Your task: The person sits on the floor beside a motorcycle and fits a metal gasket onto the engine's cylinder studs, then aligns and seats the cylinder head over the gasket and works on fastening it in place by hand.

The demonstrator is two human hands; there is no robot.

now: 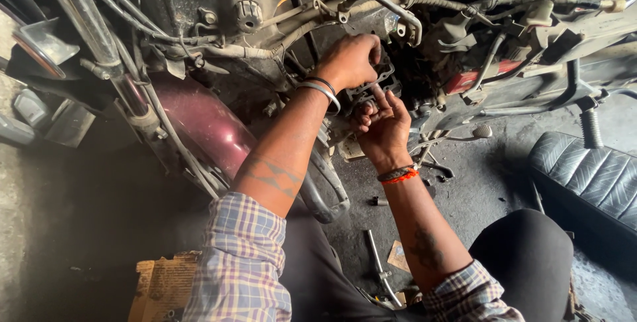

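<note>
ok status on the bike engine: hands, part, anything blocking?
Left hand gripping top of engine block, fist closed. Right hand just below, fingers curled at the same spot; contents not visible. Cables and exhaust pipe crowd around.

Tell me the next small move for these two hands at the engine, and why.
Probably steady the dark engine part with the left hand while the right hand works its raised finger at the lower edge. Both hands already sit on that part, and it is too dark to see any fastener there.
</note>
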